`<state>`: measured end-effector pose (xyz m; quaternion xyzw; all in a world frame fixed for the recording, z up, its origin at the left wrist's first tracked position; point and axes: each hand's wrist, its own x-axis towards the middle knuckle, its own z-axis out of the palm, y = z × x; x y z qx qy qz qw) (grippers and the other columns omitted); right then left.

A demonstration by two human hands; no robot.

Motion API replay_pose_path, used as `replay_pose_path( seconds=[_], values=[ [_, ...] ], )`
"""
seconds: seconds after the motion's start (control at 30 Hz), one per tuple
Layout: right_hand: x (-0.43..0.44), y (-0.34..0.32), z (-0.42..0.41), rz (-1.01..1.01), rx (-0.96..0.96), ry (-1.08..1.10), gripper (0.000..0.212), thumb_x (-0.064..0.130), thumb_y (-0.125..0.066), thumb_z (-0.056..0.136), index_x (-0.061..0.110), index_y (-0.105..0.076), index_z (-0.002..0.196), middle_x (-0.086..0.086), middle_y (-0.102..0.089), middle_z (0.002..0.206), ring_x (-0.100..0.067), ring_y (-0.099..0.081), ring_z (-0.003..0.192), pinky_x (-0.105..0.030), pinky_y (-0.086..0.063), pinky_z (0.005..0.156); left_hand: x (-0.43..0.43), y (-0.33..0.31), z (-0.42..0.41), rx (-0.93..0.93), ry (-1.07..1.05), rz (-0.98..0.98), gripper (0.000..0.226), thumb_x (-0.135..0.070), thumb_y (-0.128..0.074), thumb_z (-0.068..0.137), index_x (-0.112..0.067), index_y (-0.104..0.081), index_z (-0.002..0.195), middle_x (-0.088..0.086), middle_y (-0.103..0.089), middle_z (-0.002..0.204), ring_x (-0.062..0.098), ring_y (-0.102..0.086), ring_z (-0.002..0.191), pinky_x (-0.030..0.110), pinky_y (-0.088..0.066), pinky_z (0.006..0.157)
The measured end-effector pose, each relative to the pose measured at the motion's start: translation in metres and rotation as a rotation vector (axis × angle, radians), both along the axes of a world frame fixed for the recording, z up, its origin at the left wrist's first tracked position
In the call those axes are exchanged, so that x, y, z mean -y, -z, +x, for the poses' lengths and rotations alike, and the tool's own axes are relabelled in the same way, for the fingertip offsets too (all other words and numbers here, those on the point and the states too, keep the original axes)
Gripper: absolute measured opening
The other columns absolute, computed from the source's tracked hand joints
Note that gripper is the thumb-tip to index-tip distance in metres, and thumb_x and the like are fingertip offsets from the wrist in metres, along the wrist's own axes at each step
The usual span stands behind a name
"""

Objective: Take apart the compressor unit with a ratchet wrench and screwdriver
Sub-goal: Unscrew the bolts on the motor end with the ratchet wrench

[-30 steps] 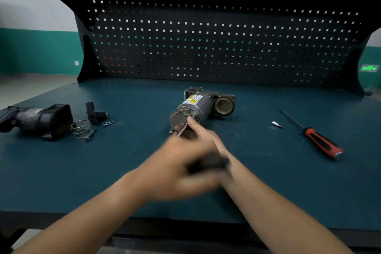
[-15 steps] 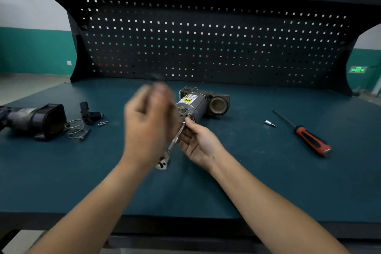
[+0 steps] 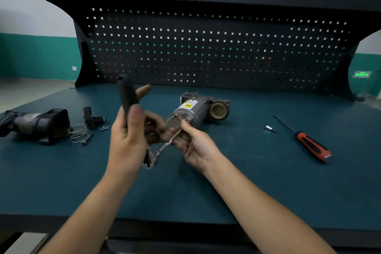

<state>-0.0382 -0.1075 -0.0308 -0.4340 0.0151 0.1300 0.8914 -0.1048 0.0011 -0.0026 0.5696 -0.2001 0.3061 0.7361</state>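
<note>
The grey compressor unit (image 3: 193, 109) with a yellow label lies on its side at the middle of the bench, its round end cap facing me. My left hand (image 3: 127, 140) grips the black handle of the ratchet wrench (image 3: 128, 97), which stands almost upright; the ratchet head (image 3: 151, 158) sits low by my wrist. A thin metal extension bar (image 3: 168, 144) runs from the head up to the end cap. My right hand (image 3: 193, 144) pinches that bar close to the cap.
A removed black housing (image 3: 39, 125), a wire spring (image 3: 79, 133), a small black fitting (image 3: 92, 117) and loose screws (image 3: 105, 128) lie at the left. A socket bit (image 3: 271, 129) and a red-handled screwdriver (image 3: 309, 144) lie at the right. A pegboard (image 3: 206, 47) backs the bench.
My left hand swung the ratchet handle from low and near me up to the left, now nearly upright. My right hand stayed on the extension bar at the end cap.
</note>
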Motion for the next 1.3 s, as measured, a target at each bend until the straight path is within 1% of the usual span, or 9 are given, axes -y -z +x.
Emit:
replay_pose_path(
  seconds=[0.2,0.4,0.57,0.67,0.77,0.83,0.9,1.1,1.3],
  values=[
    [0.002,0.002,-0.001,0.028,0.011,-0.05,0.028,0.02,-0.044,0.098,0.003,-0.058,0.08,-0.005,-0.068,0.058,-0.015,-0.068,0.052,-0.02,-0.055,0.049,0.006,0.011,0.002,-0.202,-0.078,-0.452,0.031,-0.043,-0.028,0.099,-0.02,-0.043,0.085,-0.01,-0.026,0.042,0.007,-0.021,0.031,0.014,-0.021,0.037],
    [0.006,0.0,-0.005,0.196,-0.035,-0.141,0.032,0.014,-0.034,0.1,-0.002,-0.058,0.087,-0.012,-0.071,0.069,-0.019,-0.07,0.059,-0.025,-0.056,0.055,0.004,0.011,0.007,-0.134,-0.031,-0.612,0.024,-0.023,-0.025,0.099,-0.022,-0.045,0.085,-0.009,-0.039,0.049,0.006,-0.03,0.036,0.015,-0.029,0.038],
    [0.003,-0.001,-0.005,0.15,-0.021,-0.073,0.032,0.013,-0.035,0.1,-0.002,-0.056,0.082,-0.011,-0.069,0.06,-0.017,-0.068,0.051,-0.022,-0.055,0.049,0.011,0.022,0.003,0.033,-0.087,-0.199,0.029,-0.05,-0.028,0.095,-0.035,-0.044,0.114,-0.012,-0.036,0.041,0.008,-0.036,0.031,0.012,-0.03,0.036],
    [0.002,0.0,-0.003,0.109,-0.014,-0.029,0.033,0.011,-0.035,0.1,0.0,-0.055,0.077,-0.008,-0.067,0.055,-0.013,-0.066,0.047,-0.022,-0.054,0.048,0.01,0.032,0.005,0.276,-0.081,0.292,0.068,-0.064,-0.034,0.09,-0.013,-0.035,0.135,-0.013,-0.046,0.046,-0.004,-0.046,0.041,0.009,-0.037,0.043],
    [0.003,0.001,-0.003,0.07,-0.014,-0.035,0.031,0.013,-0.037,0.1,0.001,-0.054,0.077,-0.006,-0.066,0.053,-0.012,-0.065,0.046,-0.022,-0.054,0.053,0.008,0.031,0.007,0.688,-0.218,0.988,0.041,-0.052,-0.028,0.097,-0.031,-0.041,0.13,-0.002,-0.062,0.07,0.006,-0.054,0.056,0.017,-0.041,0.051],
    [0.004,0.002,-0.002,0.032,-0.013,-0.03,0.029,0.016,-0.04,0.099,0.001,-0.054,0.078,-0.005,-0.066,0.053,-0.013,-0.065,0.046,-0.019,-0.054,0.049,0.005,0.028,0.009,0.823,-0.24,1.157,0.039,-0.048,-0.03,0.098,-0.025,-0.042,0.128,-0.006,-0.064,0.07,0.01,-0.052,0.054,0.021,-0.04,0.046],
    [0.004,0.002,-0.002,0.05,-0.009,-0.042,0.028,0.017,-0.043,0.098,0.003,-0.056,0.078,-0.005,-0.066,0.054,-0.013,-0.065,0.048,-0.021,-0.055,0.052,0.008,0.028,0.008,0.76,-0.233,1.016,0.039,-0.047,-0.033,0.098,-0.025,-0.043,0.128,-0.015,-0.065,0.07,0.001,-0.053,0.056,0.012,-0.041,0.05],
    [0.003,0.002,-0.004,0.085,-0.007,-0.134,0.035,0.021,-0.033,0.101,0.001,-0.057,0.086,-0.009,-0.071,0.064,-0.017,-0.068,0.054,-0.021,-0.053,0.047,0.014,0.021,0.008,-0.021,-0.175,-0.294,0.044,-0.044,-0.033,0.099,-0.001,-0.038,0.109,-0.012,-0.032,0.041,0.005,-0.03,0.03,0.012,-0.027,0.036],
    [0.003,0.002,-0.004,0.097,-0.001,-0.121,0.03,0.017,-0.033,0.1,0.001,-0.056,0.088,-0.007,-0.071,0.064,-0.014,-0.068,0.053,-0.02,-0.054,0.048,0.016,0.015,0.01,-0.055,-0.149,-0.506,0.028,-0.039,-0.026,0.102,-0.019,-0.044,0.094,-0.01,-0.03,0.041,0.006,-0.028,0.031,0.013,-0.027,0.036]
  ],
)
